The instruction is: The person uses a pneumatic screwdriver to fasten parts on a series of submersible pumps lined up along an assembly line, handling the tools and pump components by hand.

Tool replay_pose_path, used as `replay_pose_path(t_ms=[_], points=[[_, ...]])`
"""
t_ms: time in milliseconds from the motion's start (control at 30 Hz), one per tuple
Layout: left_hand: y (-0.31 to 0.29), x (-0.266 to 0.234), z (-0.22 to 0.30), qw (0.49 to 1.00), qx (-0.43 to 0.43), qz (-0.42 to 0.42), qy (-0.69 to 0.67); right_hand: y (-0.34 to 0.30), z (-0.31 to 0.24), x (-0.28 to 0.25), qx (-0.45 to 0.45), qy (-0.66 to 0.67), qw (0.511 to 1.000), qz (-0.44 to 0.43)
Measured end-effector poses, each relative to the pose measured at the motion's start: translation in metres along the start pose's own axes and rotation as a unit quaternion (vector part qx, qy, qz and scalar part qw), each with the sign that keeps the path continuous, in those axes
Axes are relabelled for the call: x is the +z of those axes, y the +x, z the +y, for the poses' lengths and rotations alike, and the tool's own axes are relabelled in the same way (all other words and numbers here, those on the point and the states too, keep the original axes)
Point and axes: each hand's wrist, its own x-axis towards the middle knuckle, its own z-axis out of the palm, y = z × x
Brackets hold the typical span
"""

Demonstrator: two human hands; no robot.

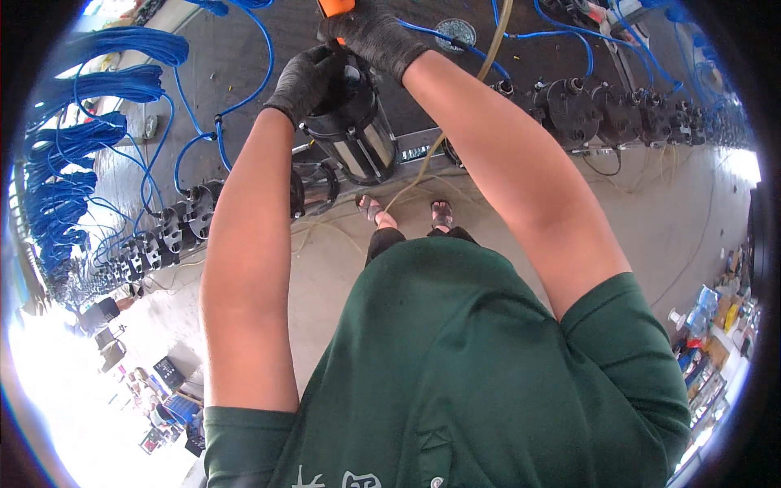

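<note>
A black-and-silver cylinder [366, 142], which looks like a submersible pump, lies on the dark bench with its near end over the edge. At its far end my left hand [305, 81], in a black glove, has its fingers curled against the black top. My right hand [378, 37], gloved the same way, is closed round an orange-and-black hand tool [335, 7] above that end. The tool looks like a power screwdriver; its tip is hidden by my hands. A small round dish [455, 32] of tiny metal parts sits right of my right hand.
Rows of similar black pumps [569, 110] line the bench edge on both sides. Coiled blue cables [122, 45] heap at the left, with loose lengths crossing the bench. A pale hose [492, 57] runs over the bench beside my right arm. Thin hoses lie on the floor [651, 220].
</note>
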Motion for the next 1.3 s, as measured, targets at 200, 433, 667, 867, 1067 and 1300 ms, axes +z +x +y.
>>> replay_pose_path(t_ms=[200, 433, 667, 867, 1067, 1300], points=[[0.025, 0.007, 0.001, 0.998, 0.018, -0.016, 0.053, 0.020, 0.051, -0.017, -0.027, -0.147, 0.987, 0.054], [0.021, 0.001, 0.004, 0.999, 0.043, -0.005, 0.026, 0.008, 0.009, -0.020, 0.134, -0.062, 0.989, -0.008], [0.020, -0.003, 0.008, 0.999, 0.009, -0.025, -0.023, 0.015, 0.016, -0.015, 0.169, -0.034, 0.985, -0.002], [0.018, 0.003, 0.019, 0.998, -0.017, -0.021, -0.062, 0.019, 0.028, -0.018, 0.133, 0.003, 0.991, 0.020], [0.030, 0.005, 0.014, 0.996, -0.016, -0.034, -0.083, 0.021, 0.028, -0.026, 0.146, 0.324, 0.933, 0.061], [0.033, -0.022, -0.006, 0.997, -0.031, -0.016, -0.065, -0.030, -0.116, -0.074, 0.075, 0.344, 0.936, -0.012]])
